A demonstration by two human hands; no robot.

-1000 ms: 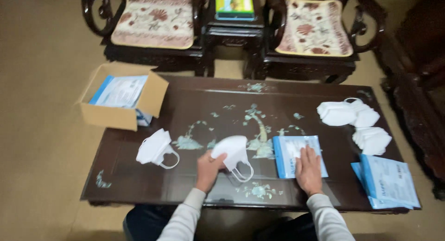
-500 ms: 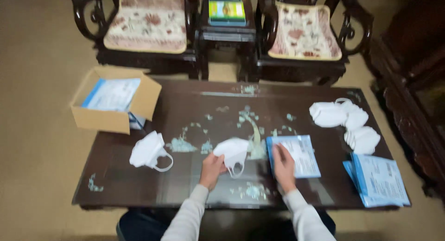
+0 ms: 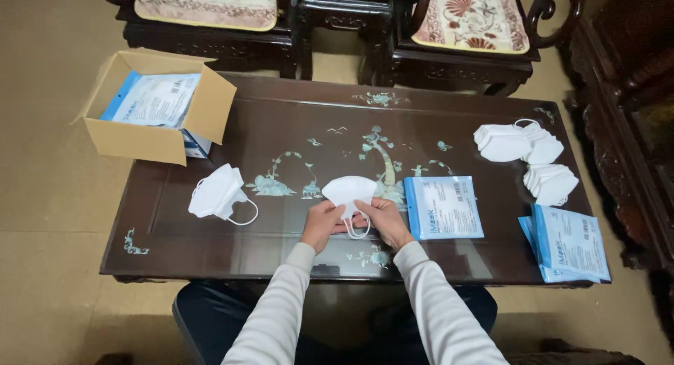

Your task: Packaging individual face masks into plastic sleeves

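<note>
Both hands, left hand (image 3: pixel 321 223) and right hand (image 3: pixel 382 218), grip white mask (image 3: pixel 349 191) over dark inlaid table (image 3: pixel 295 137).

The white face mask (image 3: pixel 349 191) is folded flat, its rounded edge pointing away from the person, ear loops dangling between both hands (image 3: pixel 354 223), which pinch its near edge just above the table.

cardboard box (image 3: pixel 151 137) far left | blue packets (image 3: pixel 569 244) right edge | cushioned chairs (image 3: pixel 467 28) behind dark table (image 3: pixel 295 126)
</note>
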